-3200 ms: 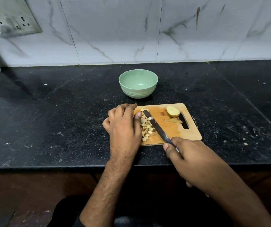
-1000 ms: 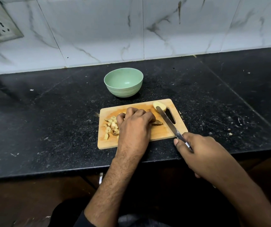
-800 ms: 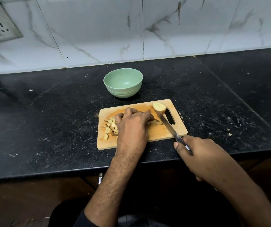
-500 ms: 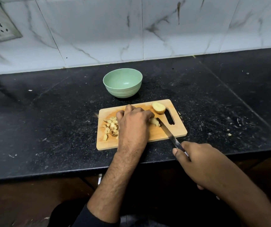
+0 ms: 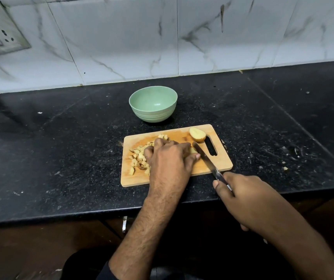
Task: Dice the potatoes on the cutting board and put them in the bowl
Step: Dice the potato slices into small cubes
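On the cutting board (image 5: 220, 164), the left hand (image 5: 170, 156) curls over a potato piece (image 5: 192, 150), holding it down, while the right hand (image 5: 241, 190) grips a knife (image 5: 206, 159) whose blade rests against that piece. Diced potato (image 5: 138, 157) lies at the board's left side, a potato half (image 5: 197, 134) at its far edge, and the green bowl (image 5: 153, 104) sits on the table (image 5: 61, 150) just beyond the board.

My left hand (image 5: 169, 158) lies palm down with its fingers curled under and knuckles raised, the thumb stretched out toward the right. Its bare forearm runs back toward me. My right hand (image 5: 241, 190) sits nearer to me, fingers wrapped in a closed grip, the thumb lying along the top.
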Action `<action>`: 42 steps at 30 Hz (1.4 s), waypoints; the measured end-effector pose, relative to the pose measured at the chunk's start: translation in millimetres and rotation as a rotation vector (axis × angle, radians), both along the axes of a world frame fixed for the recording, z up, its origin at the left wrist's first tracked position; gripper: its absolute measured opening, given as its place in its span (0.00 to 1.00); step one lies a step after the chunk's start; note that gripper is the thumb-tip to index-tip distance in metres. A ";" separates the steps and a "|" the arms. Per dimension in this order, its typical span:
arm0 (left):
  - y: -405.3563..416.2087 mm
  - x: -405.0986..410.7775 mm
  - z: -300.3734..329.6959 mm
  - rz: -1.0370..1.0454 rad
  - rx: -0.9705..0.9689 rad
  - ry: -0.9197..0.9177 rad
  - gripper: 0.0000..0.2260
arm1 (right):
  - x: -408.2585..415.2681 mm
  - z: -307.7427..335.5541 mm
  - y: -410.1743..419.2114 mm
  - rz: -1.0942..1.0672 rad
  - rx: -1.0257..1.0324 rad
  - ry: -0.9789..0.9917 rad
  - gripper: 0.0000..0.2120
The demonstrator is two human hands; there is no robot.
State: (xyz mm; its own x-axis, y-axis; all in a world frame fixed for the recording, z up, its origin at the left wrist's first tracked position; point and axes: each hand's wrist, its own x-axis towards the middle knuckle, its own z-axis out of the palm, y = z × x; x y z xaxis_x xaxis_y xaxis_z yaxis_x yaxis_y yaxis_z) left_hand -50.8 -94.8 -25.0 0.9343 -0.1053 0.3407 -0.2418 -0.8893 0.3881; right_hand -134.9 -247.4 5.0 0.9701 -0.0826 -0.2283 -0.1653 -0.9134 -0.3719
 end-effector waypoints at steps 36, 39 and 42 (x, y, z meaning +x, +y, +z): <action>-2.9 0.5 4.5 -0.034 0.003 0.018 0.09 | 2.2 6.8 18.4 0.032 -0.104 -0.124 0.11; -2.3 0.7 5.6 -0.046 0.019 0.026 0.09 | 3.2 8.1 19.0 0.037 -0.124 -0.124 0.10; -1.5 2.2 5.4 -0.049 0.029 0.035 0.09 | 3.4 7.9 21.0 0.045 -0.179 -0.151 0.11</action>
State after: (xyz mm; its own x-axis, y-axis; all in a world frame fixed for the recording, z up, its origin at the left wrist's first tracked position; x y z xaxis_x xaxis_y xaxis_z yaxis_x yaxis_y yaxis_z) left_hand -48.7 -96.3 -19.6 0.9390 -0.1607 0.3041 -0.2722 -0.8877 0.3714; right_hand -131.5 -226.4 12.8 0.9958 -0.0644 -0.0658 -0.0775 -0.9723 -0.2203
